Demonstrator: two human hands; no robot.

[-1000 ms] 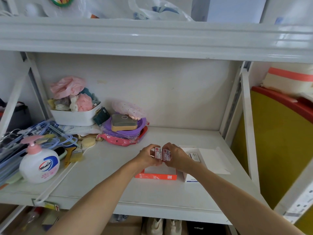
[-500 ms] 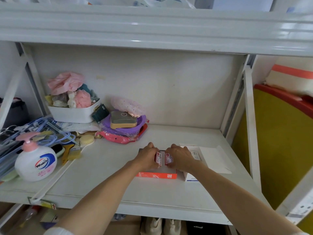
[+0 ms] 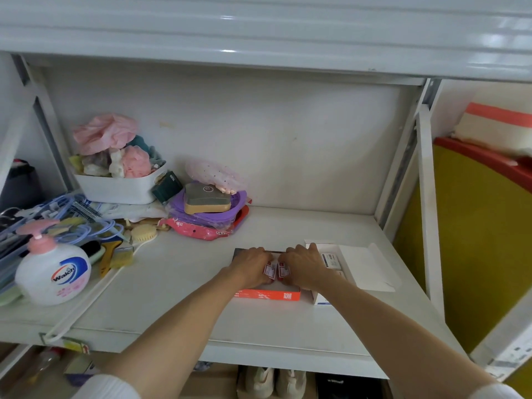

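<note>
Two small red-and-white boxes stand side by side on a flat orange-sided box (image 3: 267, 295) in the middle of the white shelf (image 3: 178, 300). My left hand (image 3: 250, 264) grips the left small box (image 3: 269, 270). My right hand (image 3: 302, 266) grips the right small box (image 3: 282, 270). The two small boxes touch each other between my hands. An open white carton (image 3: 331, 260) holding more small boxes lies just right of my right hand, its flap (image 3: 371, 269) spread out to the right.
A soap pump bottle (image 3: 53, 272) stands at the shelf's left front, with hangers, brushes and a scraper behind it. At the back left are a white bin (image 3: 115, 188) of soft things and a purple and pink pile (image 3: 210, 214). A yellow panel (image 3: 475, 240) stands right of the shelf post.
Both hands have lowered the two small boxes from above the orange box down onto its top. The camera has tilted down a little.
</note>
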